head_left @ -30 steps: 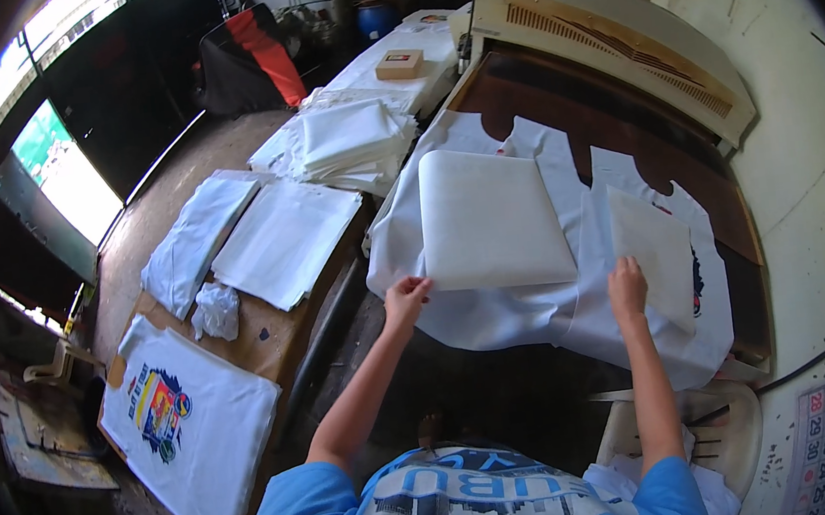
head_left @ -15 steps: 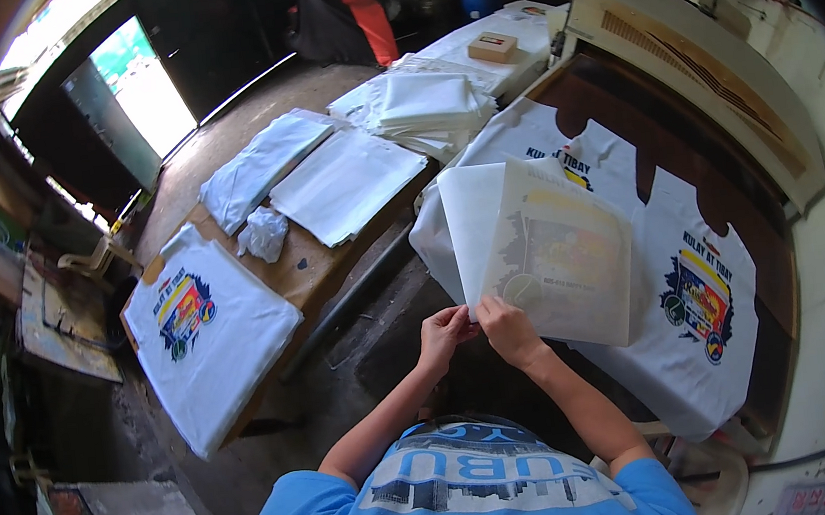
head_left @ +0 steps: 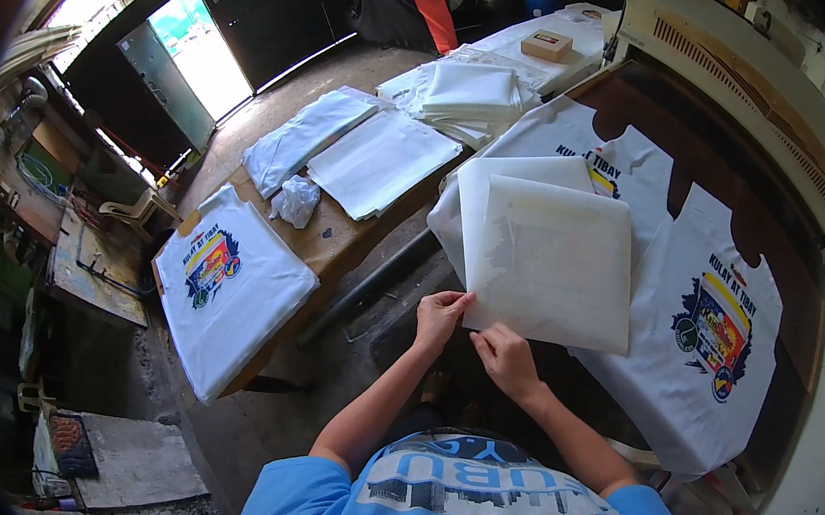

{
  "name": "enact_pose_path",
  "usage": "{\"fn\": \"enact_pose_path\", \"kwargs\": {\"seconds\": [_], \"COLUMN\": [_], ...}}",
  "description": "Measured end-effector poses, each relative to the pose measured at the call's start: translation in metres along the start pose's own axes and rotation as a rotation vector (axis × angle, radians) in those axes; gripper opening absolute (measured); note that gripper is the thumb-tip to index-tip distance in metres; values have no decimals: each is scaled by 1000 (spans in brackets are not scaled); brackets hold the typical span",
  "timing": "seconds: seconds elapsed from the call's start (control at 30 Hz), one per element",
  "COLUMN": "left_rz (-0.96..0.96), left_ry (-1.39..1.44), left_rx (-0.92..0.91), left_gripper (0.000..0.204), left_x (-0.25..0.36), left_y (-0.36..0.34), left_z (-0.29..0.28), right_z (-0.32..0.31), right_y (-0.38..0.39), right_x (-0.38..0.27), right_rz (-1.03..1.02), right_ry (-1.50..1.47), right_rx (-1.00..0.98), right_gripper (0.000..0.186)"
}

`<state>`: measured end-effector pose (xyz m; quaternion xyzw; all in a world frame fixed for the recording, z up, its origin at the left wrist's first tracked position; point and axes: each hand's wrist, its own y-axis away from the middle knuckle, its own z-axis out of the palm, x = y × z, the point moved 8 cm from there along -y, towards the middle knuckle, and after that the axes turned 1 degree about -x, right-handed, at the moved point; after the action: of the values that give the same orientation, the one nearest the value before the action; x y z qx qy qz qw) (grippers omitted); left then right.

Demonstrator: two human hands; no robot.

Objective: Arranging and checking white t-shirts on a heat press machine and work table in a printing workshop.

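Several translucent sheets fan out in front of me, their faint print showing at the left edge of the top one. My left hand is closed, pinching their lower left corner between thumb and fingers. Just right of it, my right hand is curled with its fingertips at the sheets' bottom edge. Behind and beside the sheets, a white printed T-shirt and another white printed T-shirt lie on a dark flat bed. The sheets partly cover the farther shirt.
A stack of printed white shirts lies on the wooden table at left. Beyond it are a crumpled plastic bag, folded white cloth, a white sheet stack and a small cardboard box. A beige slotted machine cover rises at right.
The front sheet has swung left over the back one, and its print shows far less. My right hand has moved down slightly from the corner. The whole view has shifted left.
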<state>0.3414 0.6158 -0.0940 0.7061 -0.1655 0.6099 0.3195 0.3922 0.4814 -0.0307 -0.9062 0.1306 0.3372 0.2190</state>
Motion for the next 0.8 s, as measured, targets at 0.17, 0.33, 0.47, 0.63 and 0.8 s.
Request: {"fn": "enact_pose_path", "kwargs": {"seconds": [0.17, 0.33, 0.47, 0.63, 0.8], "left_rz": [-47, -74, -41, -14, -20], "left_ry": [66, 175, 169, 114, -15], "left_rx": [31, 34, 38, -6, -115], "left_gripper": [23, 23, 24, 22, 22], "left_x": [-12, -11, -2, 1, -7], "left_y": [15, 28, 26, 20, 28], "left_z": [8, 14, 13, 10, 12], "right_z": [32, 3, 1, 8, 5], "right_y": [76, 44, 21, 15, 14], "right_x": [68, 90, 98, 97, 98], "right_rz": [970, 764, 780, 814, 814], "right_ry": [-1248, -1435, -1358, -1503, -1473], "right_rx": [-47, 126, 292, 452, 520], "right_gripper": [62, 54, 36, 25, 19]}}
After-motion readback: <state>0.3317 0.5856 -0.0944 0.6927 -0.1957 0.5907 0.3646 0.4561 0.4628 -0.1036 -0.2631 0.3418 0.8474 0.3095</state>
